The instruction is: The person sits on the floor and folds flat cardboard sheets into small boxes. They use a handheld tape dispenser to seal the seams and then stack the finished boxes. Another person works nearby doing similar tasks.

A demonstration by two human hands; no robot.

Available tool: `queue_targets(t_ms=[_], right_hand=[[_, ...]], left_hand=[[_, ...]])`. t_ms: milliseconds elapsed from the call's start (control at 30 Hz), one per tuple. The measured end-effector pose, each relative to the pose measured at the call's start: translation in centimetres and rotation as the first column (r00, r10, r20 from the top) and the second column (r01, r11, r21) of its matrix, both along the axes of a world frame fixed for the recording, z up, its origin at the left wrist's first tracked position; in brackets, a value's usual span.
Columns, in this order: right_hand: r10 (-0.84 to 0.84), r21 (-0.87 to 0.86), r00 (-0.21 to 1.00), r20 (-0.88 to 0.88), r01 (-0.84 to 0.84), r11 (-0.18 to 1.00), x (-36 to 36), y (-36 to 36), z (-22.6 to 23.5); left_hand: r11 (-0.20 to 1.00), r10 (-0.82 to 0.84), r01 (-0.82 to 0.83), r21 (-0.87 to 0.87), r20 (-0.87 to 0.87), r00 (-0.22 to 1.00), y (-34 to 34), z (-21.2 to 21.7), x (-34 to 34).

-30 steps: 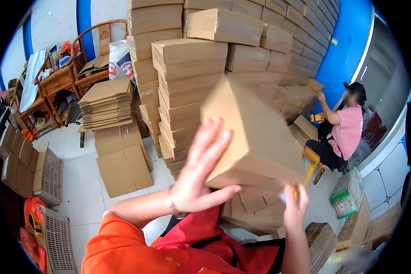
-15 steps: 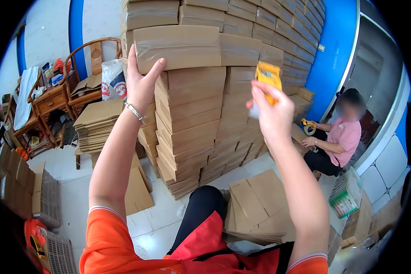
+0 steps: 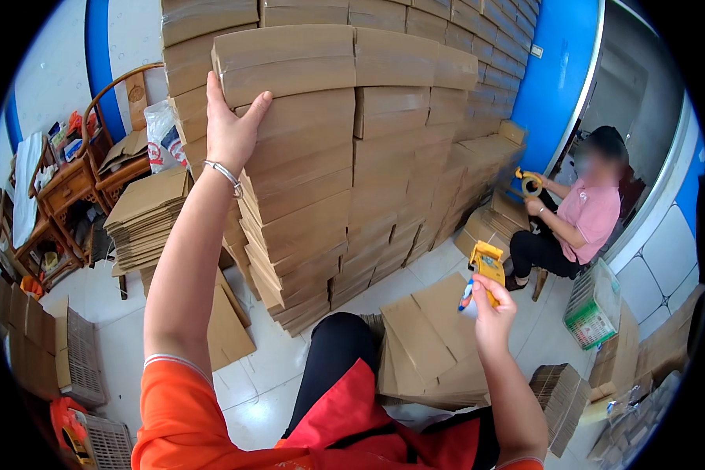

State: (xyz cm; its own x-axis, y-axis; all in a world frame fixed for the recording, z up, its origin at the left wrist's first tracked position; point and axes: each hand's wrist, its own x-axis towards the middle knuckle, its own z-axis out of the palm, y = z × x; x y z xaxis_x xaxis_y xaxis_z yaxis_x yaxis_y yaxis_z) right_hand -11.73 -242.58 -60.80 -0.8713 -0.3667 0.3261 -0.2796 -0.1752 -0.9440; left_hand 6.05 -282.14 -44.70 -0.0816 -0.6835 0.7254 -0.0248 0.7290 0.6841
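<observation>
Two hands at work beside the wall of stacked cartons: one pressed flat on a box, one gripping a tape dispenser.

The left hand (image 3: 229,129) is raised, fingers spread apart and palm laid flat against the front face of the top cardboard box (image 3: 286,63) on the near column of the carton stack (image 3: 384,157); it closes on nothing. A metal bracelet (image 3: 225,174) circles that wrist. The right hand (image 3: 493,313) is lowered to the right of the stack, fingers wrapped tight around the handle of a yellow tape dispenser (image 3: 486,266), which points up. Flattened cartons (image 3: 431,345) lie on the floor below that hand, in front of the stack. To the right of the stack a seated person (image 3: 580,219) in a pink top holds a tape roll (image 3: 531,185).
</observation>
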Motion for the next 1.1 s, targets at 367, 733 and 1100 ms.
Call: queue_targets(t_ms=[367,733,1100], right_hand=[[-0.160,0.058,0.981,0.107,0.155,0.986,0.4,8.4,-4.1],[-0.166,0.010,0.943,0.289,0.171,0.985,-0.7,10.5,-10.0],[-0.160,0.027,0.941,0.299,0.160,0.987,-3.2,13.4,-14.3]], left_hand=[[0.498,0.590,-0.078,-0.864,0.271,0.761,9.7,1.7,-6.1],[0.409,0.900,0.081,-0.909,0.416,0.129,6.5,2.8,-20.1],[0.343,0.911,0.199,-0.918,0.377,0.170,10.0,1.8,-37.1]])
